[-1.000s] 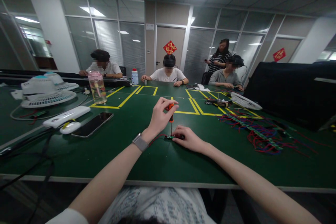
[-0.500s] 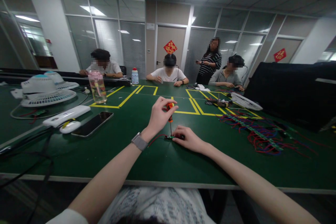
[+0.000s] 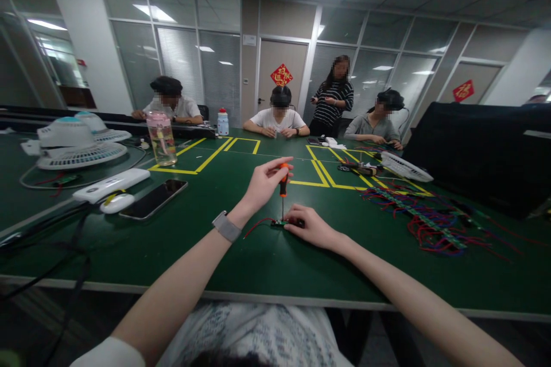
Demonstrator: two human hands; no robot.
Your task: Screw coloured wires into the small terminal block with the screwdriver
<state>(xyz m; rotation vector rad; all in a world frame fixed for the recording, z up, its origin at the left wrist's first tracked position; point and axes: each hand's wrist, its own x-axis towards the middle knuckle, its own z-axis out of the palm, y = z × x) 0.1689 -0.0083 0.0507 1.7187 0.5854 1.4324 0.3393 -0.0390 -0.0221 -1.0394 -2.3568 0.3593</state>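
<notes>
My left hand [image 3: 266, 182], with a watch on its wrist, grips the upper part of an orange and black screwdriver [image 3: 283, 188] between thumb and fingers. The screwdriver stands nearly upright, its thin shaft running down to a small green circuit board [image 3: 279, 223] on the table. Red wire trails from the board's left side. Closed on the right end of the board is my right hand [image 3: 307, 225], holding it against the table top. The exact spot under the screwdriver's tip is too small to make out.
Right of my hands lies a row of circuit boards with red and blue wires [image 3: 430, 221], near a black monitor [image 3: 482, 157]. Leftward are a phone [image 3: 154, 199], a mouse [image 3: 117, 203], a pink-lidded bottle [image 3: 162, 140] and white fans [image 3: 80, 146]. Several people are across the green table [image 3: 241, 269].
The fingers of my left hand have shifted around the screwdriver's handle, which shows more fully and stands straighter. My right hand stays on the board. The view has moved slightly.
</notes>
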